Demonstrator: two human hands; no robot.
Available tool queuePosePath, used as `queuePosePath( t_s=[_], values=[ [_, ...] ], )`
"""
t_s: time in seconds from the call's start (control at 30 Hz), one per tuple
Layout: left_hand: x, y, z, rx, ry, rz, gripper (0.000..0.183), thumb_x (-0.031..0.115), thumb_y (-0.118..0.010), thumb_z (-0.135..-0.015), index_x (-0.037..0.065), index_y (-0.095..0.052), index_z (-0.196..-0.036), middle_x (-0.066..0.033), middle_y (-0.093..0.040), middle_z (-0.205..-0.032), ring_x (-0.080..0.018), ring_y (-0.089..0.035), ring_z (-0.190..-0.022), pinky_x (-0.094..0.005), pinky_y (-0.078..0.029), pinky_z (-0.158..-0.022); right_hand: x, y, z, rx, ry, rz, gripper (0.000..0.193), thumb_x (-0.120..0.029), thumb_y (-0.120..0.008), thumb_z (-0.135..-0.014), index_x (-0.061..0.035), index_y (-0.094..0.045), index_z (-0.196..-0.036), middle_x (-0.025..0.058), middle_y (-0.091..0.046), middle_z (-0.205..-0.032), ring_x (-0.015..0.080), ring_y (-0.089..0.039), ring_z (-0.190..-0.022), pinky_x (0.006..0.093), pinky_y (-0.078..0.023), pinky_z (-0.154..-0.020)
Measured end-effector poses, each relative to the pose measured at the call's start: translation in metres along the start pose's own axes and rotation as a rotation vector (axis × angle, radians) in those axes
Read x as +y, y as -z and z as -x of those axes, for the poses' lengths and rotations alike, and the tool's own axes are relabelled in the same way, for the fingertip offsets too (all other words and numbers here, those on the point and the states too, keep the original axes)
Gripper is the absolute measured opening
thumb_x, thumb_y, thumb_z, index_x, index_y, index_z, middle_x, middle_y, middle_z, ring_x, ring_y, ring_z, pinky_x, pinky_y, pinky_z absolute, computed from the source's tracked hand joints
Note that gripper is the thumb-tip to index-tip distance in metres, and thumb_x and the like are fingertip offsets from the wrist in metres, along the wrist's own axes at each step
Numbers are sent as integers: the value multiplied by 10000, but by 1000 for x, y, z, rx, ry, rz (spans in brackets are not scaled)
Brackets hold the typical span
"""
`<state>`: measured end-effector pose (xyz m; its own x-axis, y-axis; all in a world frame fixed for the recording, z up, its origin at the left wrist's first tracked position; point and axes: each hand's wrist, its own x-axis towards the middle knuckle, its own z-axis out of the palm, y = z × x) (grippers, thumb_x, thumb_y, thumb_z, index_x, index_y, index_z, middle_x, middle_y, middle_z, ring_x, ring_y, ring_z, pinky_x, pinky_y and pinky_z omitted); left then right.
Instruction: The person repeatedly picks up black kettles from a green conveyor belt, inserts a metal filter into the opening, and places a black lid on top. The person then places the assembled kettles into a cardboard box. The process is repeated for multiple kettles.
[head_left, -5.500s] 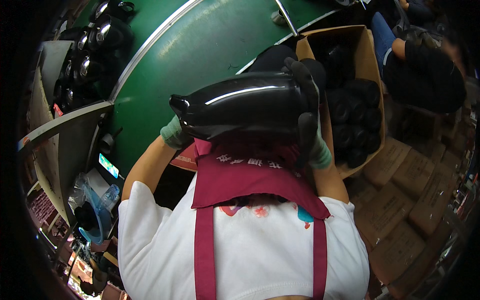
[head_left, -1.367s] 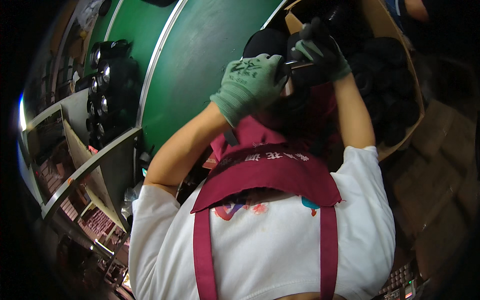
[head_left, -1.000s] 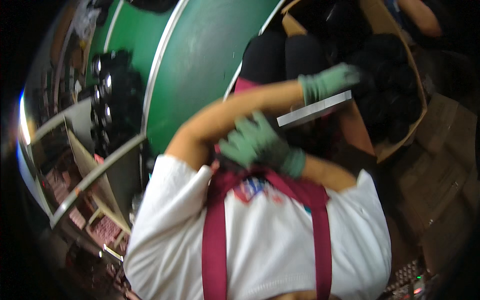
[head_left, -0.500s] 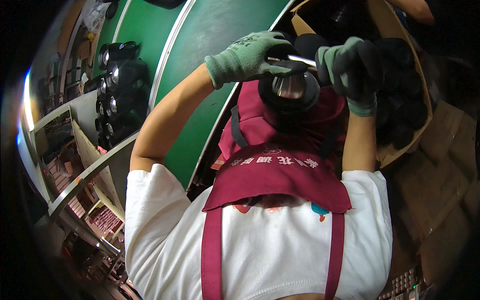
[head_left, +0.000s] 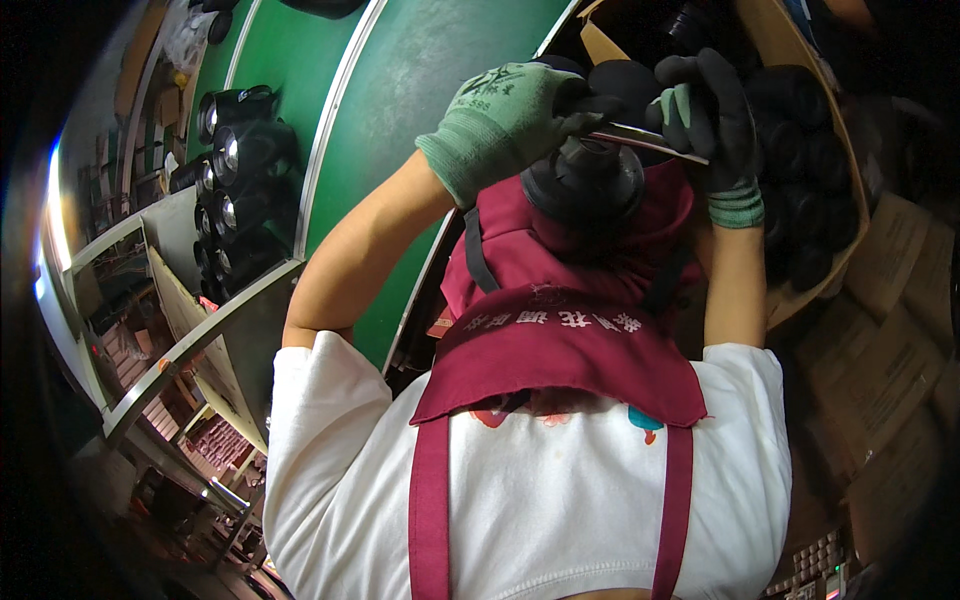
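A thin, flat piece with a bright silvery edge (head_left: 650, 141) spans the gap between my hands, tilted down to the right. My left hand (head_left: 515, 120), in a green glove with dark fingertips, pinches its left end. On the other side my right hand (head_left: 715, 120), gloved alike, has its fingers curled at the right part of the piece. Just below, a round black housing (head_left: 585, 190) sits over my lap against the maroon apron (head_left: 560, 350). The fingers partly hide the piece, and its full shape cannot be made out.
A green work surface (head_left: 430, 90) with pale metal rails runs along my left. Several black housings (head_left: 240, 155) are lined up at its far side. To my right stands an open cardboard box (head_left: 845, 190) holding many dark round parts. Flattened cardboard (head_left: 890, 330) lies beyond it.
The thin piece has shifted right and now slopes more to the right. My right hand has turned and risen slightly. The housing's shiny inside, visible before, is now dark.
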<state>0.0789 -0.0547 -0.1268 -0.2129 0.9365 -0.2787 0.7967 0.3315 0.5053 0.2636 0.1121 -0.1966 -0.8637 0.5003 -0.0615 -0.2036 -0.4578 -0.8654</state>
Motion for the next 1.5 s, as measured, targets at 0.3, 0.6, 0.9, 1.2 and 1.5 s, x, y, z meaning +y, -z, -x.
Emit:
queuePosePath(
  t_s=[0.3, 0.6, 0.9, 1.2, 1.5],
  values=[
    [-1, -9, 0, 105, -46, 43, 372, 417, -608, -1013, 68, -738, -1014, -159, -677, -856, -358, -662, -755, -417, -536, -707, 28, 19, -3, 28, 28, 297, 509, -347, -393, -1106, 88, -643, -1194, -38, -419, -484, 83, -434, -477, 271, -425, -591],
    [-12, -7, 4, -14, -53, 231, 359, 357, -634, -984, 57, -704, -1169, -155, -707, -1029, -348, -706, -875, -415, -557, -775, 3, -20, 28, -196, 31, 143, 475, -336, -422, -1105, 63, -675, -1060, 34, -616, -660, 50, -496, -492, 206, -398, -508],
    [64, -59, 41, 308, 133, -371, 329, 382, -647, -951, 94, -622, -1107, -113, -655, -950, -291, -721, -805, -416, -582, -646, 65, 69, -42, -75, 132, 143, 395, -330, -605, -1043, 25, -700, -1188, 56, -725, -830, 120, -687, -664, 250, -551, -618],
    [65, -34, 42, 156, 278, -270, 312, 351, -631, -951, 104, -617, -1141, -129, -653, -1030, -334, -702, -885, -457, -567, -730, 63, 31, -36, 124, 127, 141, 299, -289, -633, -1037, -16, -736, -1101, 40, -738, -839, 105, -653, -612, 232, -493, -568],
    [38, -33, 47, 91, 152, -224, 260, 311, -598, -969, 86, -567, -1094, -174, -654, -1017, -380, -680, -881, -496, -546, -739, 0, 10, -74, -753, -179, 894, 342, -290, -763, -904, -74, -692, -1160, 55, -718, -992, 168, -672, -942, 338, -533, -844]
  ],
)
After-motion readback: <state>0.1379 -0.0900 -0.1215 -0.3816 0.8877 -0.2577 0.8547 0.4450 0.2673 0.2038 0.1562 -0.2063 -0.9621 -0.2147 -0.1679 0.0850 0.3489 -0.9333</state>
